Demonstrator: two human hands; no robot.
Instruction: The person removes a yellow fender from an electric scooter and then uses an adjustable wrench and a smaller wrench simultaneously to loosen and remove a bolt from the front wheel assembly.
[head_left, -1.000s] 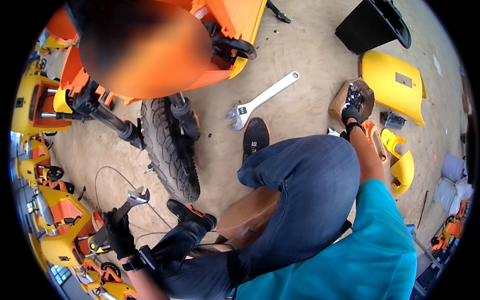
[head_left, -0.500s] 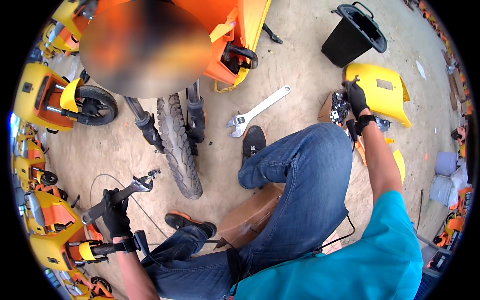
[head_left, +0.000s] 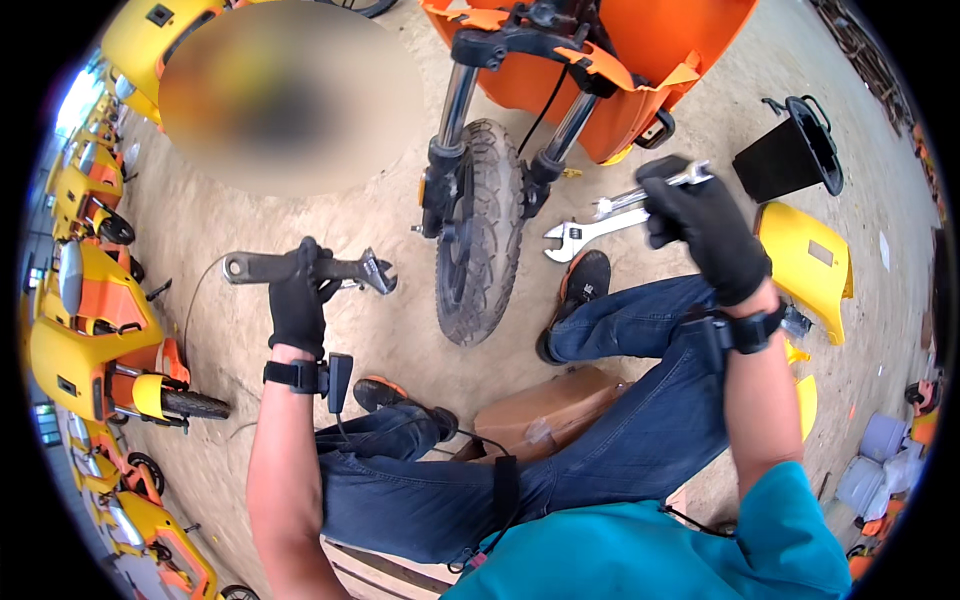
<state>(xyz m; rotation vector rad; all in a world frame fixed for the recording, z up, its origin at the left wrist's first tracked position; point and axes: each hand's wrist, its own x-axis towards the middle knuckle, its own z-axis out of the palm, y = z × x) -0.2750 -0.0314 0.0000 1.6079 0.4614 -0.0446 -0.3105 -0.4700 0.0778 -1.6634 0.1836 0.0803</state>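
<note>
My left hand (head_left: 298, 300), in a black glove, is closed around the handle of a dark adjustable wrench (head_left: 376, 271), its jaw pointing right toward the wheel. A small shiny piece shows below that handle, too hidden to name. On the right, my gloved right hand (head_left: 705, 232) grips a slim silver wrench (head_left: 622, 203) whose ends stick out on both sides of the fingers. Between the hands stands a front wheel (head_left: 485, 240) with a treaded tyre, held by a two-legged fork (head_left: 455, 110). Beneath my right hand's wrench, a larger silver adjustable wrench (head_left: 590, 232) lies on the floor.
A black bin (head_left: 785, 160) and a yellow body panel (head_left: 810, 255) are at the right. An orange body shell (head_left: 640, 60) rises behind the fork. A cardboard box (head_left: 545, 410) lies between my legs. Yellow-orange scooters (head_left: 90, 340) line the left side.
My right hand has moved left from the small parts beside the yellow panel and now holds a silver wrench. My left hand has risen with the adjustable wrench. The view has shifted left.
</note>
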